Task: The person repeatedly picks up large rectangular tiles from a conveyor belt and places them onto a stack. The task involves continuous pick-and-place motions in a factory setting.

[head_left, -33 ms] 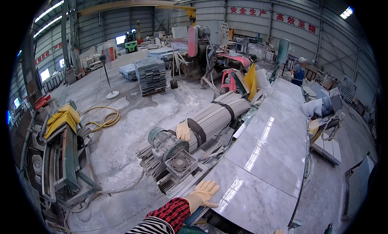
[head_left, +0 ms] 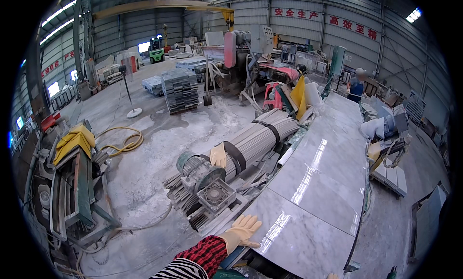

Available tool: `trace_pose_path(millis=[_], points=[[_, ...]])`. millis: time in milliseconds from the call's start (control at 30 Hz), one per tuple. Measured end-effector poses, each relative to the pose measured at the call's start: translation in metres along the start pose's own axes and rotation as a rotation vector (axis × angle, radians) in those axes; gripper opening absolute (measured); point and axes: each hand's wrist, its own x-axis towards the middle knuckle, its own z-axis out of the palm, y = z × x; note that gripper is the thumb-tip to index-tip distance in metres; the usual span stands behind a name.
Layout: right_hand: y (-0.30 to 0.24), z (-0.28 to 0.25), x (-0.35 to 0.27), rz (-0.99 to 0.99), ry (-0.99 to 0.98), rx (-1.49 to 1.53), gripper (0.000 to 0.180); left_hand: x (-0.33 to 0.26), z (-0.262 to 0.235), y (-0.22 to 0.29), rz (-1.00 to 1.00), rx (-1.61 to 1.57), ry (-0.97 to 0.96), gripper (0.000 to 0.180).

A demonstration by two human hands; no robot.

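The person's left hand (head_left: 241, 231), in a pale yellow glove with a red checked cuff behind it, lies flat and open, fingers spread, on the near left corner of a long polished grey stone slab (head_left: 313, 182). It grips nothing; the palm only presses on the shiny face right at the edge. The right hand is not in view.

Set against the earlier picture, nothing has moved: the glove sits on the same corner and the slab lies the same way, so the hand is resting on the stone rather than shifting it.

The slab runs away from that corner toward the far right, where a person (head_left: 357, 84) stands near its far end. Just beside the slab's near left edge, on the dusty floor (head_left: 144, 182), stands a grey-green electric motor (head_left: 200, 175) with a square gearbox on its front. Behind the motor lies a bundle of thin grey stone strips (head_left: 255, 139) held by black straps, and a second pale glove (head_left: 218, 156) lies on that bundle; whether a hand is in it cannot be told.

Farther left on the floor a yellow hose (head_left: 123, 141) is coiled, and beyond it stands a dark stack of cut tiles (head_left: 179, 90). A big cutting machine (head_left: 241, 52) fills the far middle of the hall
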Motion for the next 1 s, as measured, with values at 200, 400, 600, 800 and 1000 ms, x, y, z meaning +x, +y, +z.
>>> trace_pose_path(millis=[200,400,600,800,1000], points=[[0.009,0.007,-0.002,-0.050,0.039,0.003,0.049,-0.001,0.002,0.000,0.002,0.014,0.005,0.105],[0.006,0.009,-0.005,-0.030,0.060,0.042,0.048,-0.003,0.001,0.001,-0.004,0.010,0.000,0.106],[0.005,0.007,-0.007,-0.013,0.023,0.005,0.049,-0.004,0.007,-0.001,-0.004,0.000,0.010,0.106],[-0.002,0.004,-0.011,-0.062,0.103,0.029,0.050,-0.008,0.003,0.001,-0.009,-0.005,-0.004,0.106],[-0.002,0.004,-0.015,-0.003,0.057,0.018,0.051,-0.008,0.005,0.002,0.001,-0.004,0.007,0.106]])
